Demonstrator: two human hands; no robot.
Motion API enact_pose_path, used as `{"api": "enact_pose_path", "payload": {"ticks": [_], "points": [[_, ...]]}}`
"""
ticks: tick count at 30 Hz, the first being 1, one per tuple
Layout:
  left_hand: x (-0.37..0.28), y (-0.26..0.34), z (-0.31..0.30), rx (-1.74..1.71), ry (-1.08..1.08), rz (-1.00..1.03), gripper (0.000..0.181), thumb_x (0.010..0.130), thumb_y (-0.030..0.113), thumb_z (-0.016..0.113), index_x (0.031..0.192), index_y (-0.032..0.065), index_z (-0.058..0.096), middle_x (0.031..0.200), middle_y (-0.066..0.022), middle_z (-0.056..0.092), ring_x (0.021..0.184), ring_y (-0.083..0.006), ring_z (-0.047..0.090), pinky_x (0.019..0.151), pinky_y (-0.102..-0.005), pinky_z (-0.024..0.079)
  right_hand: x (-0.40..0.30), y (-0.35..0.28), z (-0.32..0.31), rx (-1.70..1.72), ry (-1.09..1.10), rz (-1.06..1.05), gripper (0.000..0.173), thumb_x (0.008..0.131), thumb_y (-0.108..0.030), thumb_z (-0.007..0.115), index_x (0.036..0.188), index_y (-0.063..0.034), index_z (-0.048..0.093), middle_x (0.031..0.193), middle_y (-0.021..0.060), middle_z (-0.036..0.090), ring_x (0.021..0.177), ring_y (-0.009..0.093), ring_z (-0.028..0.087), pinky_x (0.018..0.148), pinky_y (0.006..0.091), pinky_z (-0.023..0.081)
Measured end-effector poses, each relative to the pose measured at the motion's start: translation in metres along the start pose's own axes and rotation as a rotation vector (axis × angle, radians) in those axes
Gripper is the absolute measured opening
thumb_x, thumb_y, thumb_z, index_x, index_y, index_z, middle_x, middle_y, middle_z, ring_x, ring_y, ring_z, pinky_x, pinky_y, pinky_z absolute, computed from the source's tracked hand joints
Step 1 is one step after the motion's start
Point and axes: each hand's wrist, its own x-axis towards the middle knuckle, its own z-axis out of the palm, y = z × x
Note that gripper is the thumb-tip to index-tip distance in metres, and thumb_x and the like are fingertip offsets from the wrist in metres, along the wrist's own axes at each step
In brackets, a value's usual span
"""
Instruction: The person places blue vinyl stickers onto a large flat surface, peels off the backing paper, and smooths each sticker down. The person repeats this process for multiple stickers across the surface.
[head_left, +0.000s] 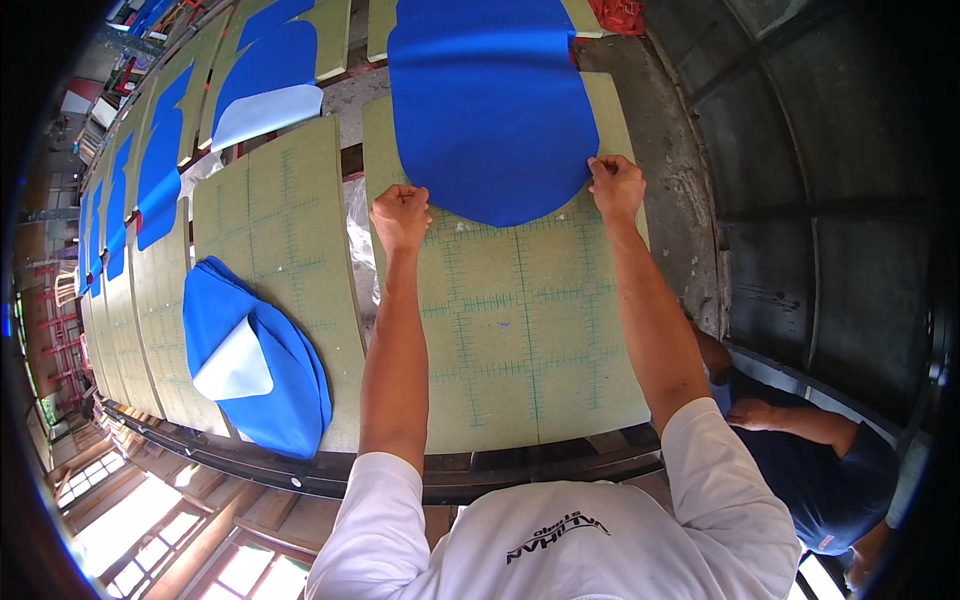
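A large blue fabric panel (491, 127) with a rounded near end stretches away over a greenish board (517, 330) marked with green ruled scales. Its left edge is pinched between the thumb and fingers of my left hand (401, 214). On the opposite edge, a little farther off, my right hand (619, 186) pinches the same panel. The curved end between my hands hangs over or lies on the board; which one I cannot tell. To the left, a loosely folded pile of blue fabric (289, 382) rests on the neighbouring board, one pale corner turned up.
Several more boards (262, 195) run leftward in a row with gaps between. Blue pieces (270, 64) lie across their far halves. A dark metal rail (517, 480) borders the near side. At right are a dark panelled wall (870, 270) and another person (814, 465).
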Motion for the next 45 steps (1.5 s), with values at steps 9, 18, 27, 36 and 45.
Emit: {"api": "enact_pose_path", "payload": {"ticks": [9,18,27,36,45], "points": [[0.001,0.001,0.000,-0.048,-0.004,-0.014,0.012,0.078,0.008,0.069,0.074,-0.0041,0.067,0.058,-0.0079,0.065,0.047,-0.0138,0.063,0.044,-0.0274,0.049,0.005,0.008,0.002,-0.102,0.011,-0.044,0.021,0.082,-0.024,0.072,0.092,-0.0044,0.072,0.087,0.0112,0.074,0.085,0.028,0.071,0.078,0.0393,0.053],[0.000,0.000,0.000,-0.025,-0.001,0.015,0.013,0.078,0.008,0.070,0.074,-0.0041,0.067,0.059,-0.0077,0.066,0.047,-0.0139,0.063,0.043,-0.0275,0.049,0.006,0.005,0.002,-0.083,0.010,0.011,0.020,0.084,-0.022,0.072,0.091,-0.0036,0.071,0.079,0.0080,0.073,0.071,0.022,0.070,0.070,0.0363,0.054],[0.001,-0.006,-0.001,-0.047,-0.008,0.045,0.014,0.080,0.008,0.070,0.075,-0.0051,0.067,0.060,-0.0078,0.065,0.047,-0.0139,0.062,0.043,-0.0276,0.048,0.002,-0.001,0.000,-0.089,-0.013,0.028,0.021,0.084,-0.025,0.071,0.091,-0.0054,0.072,0.079,0.0073,0.074,0.074,0.023,0.071,0.074,0.0375,0.053],[0.001,-0.006,0.000,-0.052,0.008,0.029,0.014,0.079,0.008,0.070,0.075,-0.0052,0.067,0.060,-0.0080,0.065,0.047,-0.0138,0.062,0.044,-0.0274,0.049,0.002,0.000,-0.001,-0.101,-0.004,0.022,0.021,0.083,-0.026,0.072,0.091,-0.0064,0.072,0.082,0.0073,0.074,0.079,0.024,0.071,0.077,0.0384,0.053],[0.002,-0.003,-0.002,0.049,0.021,0.017,0.012,0.079,0.008,0.072,0.075,-0.0024,0.068,0.059,-0.0082,0.065,0.048,-0.0178,0.064,0.047,-0.0300,0.050,0.004,0.002,0.001,-0.101,-0.006,0.013,0.023,0.082,-0.025,0.074,0.094,-0.0053,0.071,0.087,0.0085,0.074,0.085,0.025,0.071,0.077,0.0388,0.054]]}}
